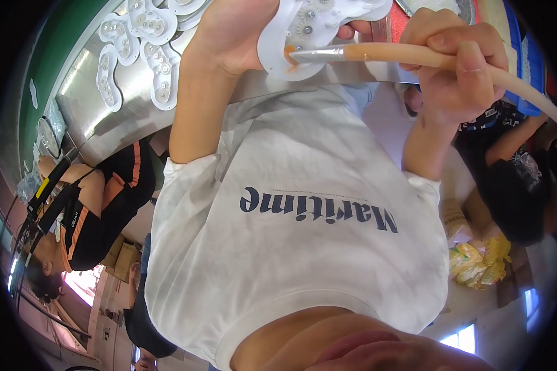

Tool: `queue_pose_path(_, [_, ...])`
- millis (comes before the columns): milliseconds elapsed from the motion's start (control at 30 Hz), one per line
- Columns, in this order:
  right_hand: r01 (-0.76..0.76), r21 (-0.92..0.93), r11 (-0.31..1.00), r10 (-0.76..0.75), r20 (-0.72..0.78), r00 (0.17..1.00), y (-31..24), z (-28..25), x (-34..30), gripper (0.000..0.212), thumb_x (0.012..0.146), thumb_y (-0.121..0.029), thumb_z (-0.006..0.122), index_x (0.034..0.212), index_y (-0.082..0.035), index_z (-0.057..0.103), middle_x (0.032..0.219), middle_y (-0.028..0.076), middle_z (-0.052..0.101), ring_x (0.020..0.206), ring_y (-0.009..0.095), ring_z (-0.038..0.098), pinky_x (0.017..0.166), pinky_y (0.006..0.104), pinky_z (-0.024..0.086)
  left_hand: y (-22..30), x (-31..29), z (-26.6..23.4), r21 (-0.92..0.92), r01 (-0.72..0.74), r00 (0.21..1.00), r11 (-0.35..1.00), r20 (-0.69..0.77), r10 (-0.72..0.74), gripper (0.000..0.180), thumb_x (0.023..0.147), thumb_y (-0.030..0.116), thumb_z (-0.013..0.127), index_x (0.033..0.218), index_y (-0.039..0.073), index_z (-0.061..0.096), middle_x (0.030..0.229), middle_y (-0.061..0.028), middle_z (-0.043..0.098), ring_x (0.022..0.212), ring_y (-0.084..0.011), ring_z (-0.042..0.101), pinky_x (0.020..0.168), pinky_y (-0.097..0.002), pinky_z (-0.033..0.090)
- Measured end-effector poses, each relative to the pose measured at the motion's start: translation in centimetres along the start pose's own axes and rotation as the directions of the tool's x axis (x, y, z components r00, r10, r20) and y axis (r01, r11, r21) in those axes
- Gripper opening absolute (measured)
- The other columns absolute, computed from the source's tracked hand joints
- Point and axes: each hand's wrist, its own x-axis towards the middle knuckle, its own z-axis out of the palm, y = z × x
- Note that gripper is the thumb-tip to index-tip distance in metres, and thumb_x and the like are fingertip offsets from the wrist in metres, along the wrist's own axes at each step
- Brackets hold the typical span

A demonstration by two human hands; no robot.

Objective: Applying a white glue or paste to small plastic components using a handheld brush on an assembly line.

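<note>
My left hand (238, 31), near the top of the view, holds a white plastic gear housing (272, 46) with small white gears and metal pins inside. Some of its fingers show past the housing's far side. The fingers of my right hand (458, 65) are closed round a long wooden-handled brush (384, 53). Its metal ferrule and bristles reach left over the housing. The brush tip touches or nearly touches the housing's near end, beside a smear of orange paste.
More white gear housings (159, 74) lie on the metal table (130, 117) at the upper left. A blue bin (532, 80) stands at the right. Co-workers sit on both sides, one in a black and orange top (86, 216). Yellow bags (483, 263) lie at the right.
</note>
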Motion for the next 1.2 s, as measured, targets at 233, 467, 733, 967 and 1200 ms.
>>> queue_pose_path(233, [0.104, 0.104, 0.989, -0.105, 0.008, 0.994, 1.8, -2.7, -0.8, 0.027, 0.087, -0.014, 0.035, 0.091, 0.007, 0.051, 0.065, 0.029, 0.056, 0.046, 0.022, 0.047, 0.042, 0.0316, 0.038, -0.3, 0.1, 0.0, -0.135, 0.099, 0.987, 0.986, 0.139, -0.081, 0.053, 0.099, 0.038, 0.026, 0.127, -0.004, 0.042, 0.104, -0.0227, 0.059, 0.083, -0.0283, 0.064, 0.067, -0.0393, 0.057])
queue_pose_path(467, [0.024, 0.029, 0.999, -0.030, 0.249, 0.968, -0.8, -3.8, 0.4, 0.023, 0.087, -0.012, 0.036, 0.093, 0.005, 0.050, 0.068, 0.027, 0.055, 0.049, 0.021, 0.047, 0.044, 0.0332, 0.037, -0.1, 0.2, -0.6, 0.162, -0.039, 0.992, 0.986, 0.126, 0.019, 0.050, 0.101, 0.033, 0.023, 0.125, -0.006, 0.044, 0.102, -0.0230, 0.062, 0.084, -0.0285, 0.065, 0.072, -0.0337, 0.056])
queue_pose_path(733, [0.096, -0.029, 0.995, -0.085, 0.270, 0.959, -1.1, -2.8, 0.6, 0.020, 0.085, -0.011, 0.037, 0.091, 0.006, 0.046, 0.065, 0.027, 0.054, 0.045, 0.020, 0.045, 0.041, 0.0338, 0.036, -0.7, 0.4, -0.3, -0.002, 0.066, 0.989, 0.998, 0.135, -0.065, 0.052, 0.101, 0.034, 0.022, 0.124, -0.006, 0.046, 0.100, -0.0231, 0.063, 0.081, -0.0269, 0.066, 0.071, -0.0326, 0.056])
queue_pose_path(967, [0.037, -0.156, 0.987, -0.058, -0.129, 0.990, -0.5, -0.4, -1.5, 0.019, 0.083, -0.012, 0.039, 0.083, 0.006, 0.046, 0.056, 0.027, 0.052, 0.036, 0.021, 0.043, 0.033, 0.0314, 0.035, -1.4, -0.3, -0.1, -0.034, -0.019, 0.999, 0.999, 0.030, 0.020, 0.049, 0.100, 0.035, 0.026, 0.131, 0.001, 0.041, 0.103, -0.0210, 0.062, 0.083, -0.0249, 0.065, 0.070, -0.0336, 0.055])
queue_pose_path(1200, [0.054, -0.296, 0.954, -0.179, -0.415, 0.892, 0.2, -0.6, -1.8, 0.021, 0.082, -0.014, 0.041, 0.079, 0.005, 0.049, 0.055, 0.025, 0.054, 0.036, 0.024, 0.047, 0.032, 0.0323, 0.041, -1.6, 1.7, -2.9, 0.339, -0.459, 0.805, 0.821, 0.550, 0.223, 0.045, 0.099, 0.035, 0.029, 0.136, 0.012, 0.039, 0.105, -0.0145, 0.061, 0.083, -0.0241, 0.063, 0.067, -0.0391, 0.055])
